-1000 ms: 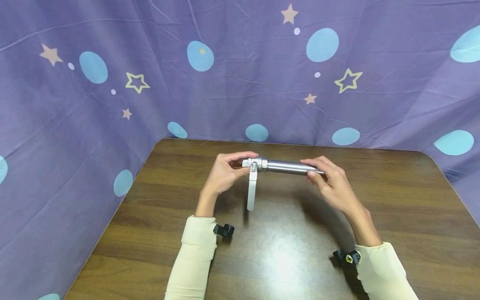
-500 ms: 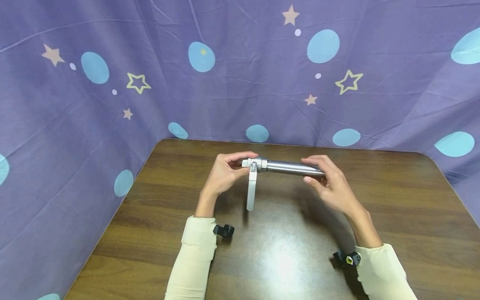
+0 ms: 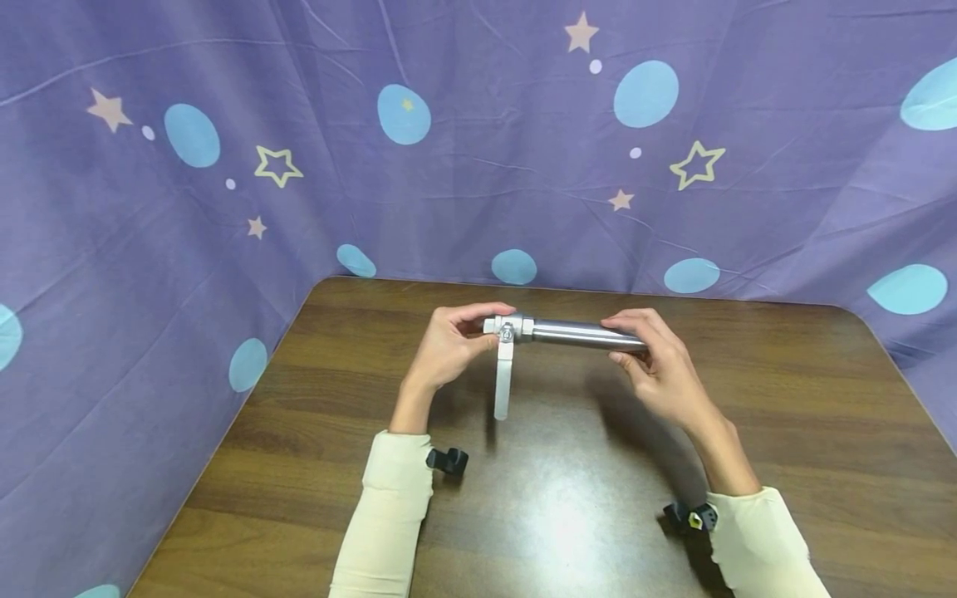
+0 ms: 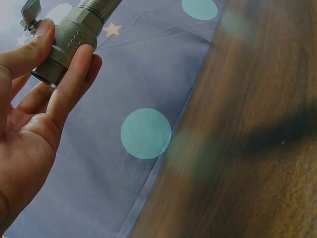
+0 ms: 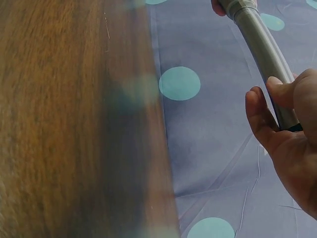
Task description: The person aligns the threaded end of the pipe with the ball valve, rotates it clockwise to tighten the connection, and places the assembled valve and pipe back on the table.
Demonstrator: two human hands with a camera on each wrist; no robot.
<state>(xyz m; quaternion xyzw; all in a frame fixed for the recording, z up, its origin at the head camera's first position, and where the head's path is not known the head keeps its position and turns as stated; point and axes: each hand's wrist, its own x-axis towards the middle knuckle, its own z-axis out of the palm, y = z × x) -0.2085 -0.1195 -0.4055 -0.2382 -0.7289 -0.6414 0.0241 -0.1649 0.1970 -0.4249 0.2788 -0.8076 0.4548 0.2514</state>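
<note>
My left hand [image 3: 447,349] grips a metal ball valve [image 3: 512,325] by its body, thumb on the near side and fingers on the far side. The valve's lever handle [image 3: 503,384] points toward me. In the left wrist view the open end of the valve [image 4: 69,42] sticks out between thumb and fingers. A shiny steel pipe [image 3: 571,332] runs rightward from the valve, joined to its threaded end. Around the pipe's far right end my right hand [image 3: 665,365] holds with thumb and fingers. The right wrist view shows that thumb on the pipe [image 5: 265,47]. Both parts are held above the table.
A brown wood-grain table [image 3: 299,498] lies below the hands, with a bright light reflection near its middle. Behind and to the left hangs a purple curtain [image 3: 463,166] with stars and blue spots, meeting the table's back edge. Black wrist mounts [image 3: 447,461] sit at the sleeves.
The right thumb and fingers have shifted slightly on the pipe, loosening and closing again. The left hand and the valve have stayed in place.
</note>
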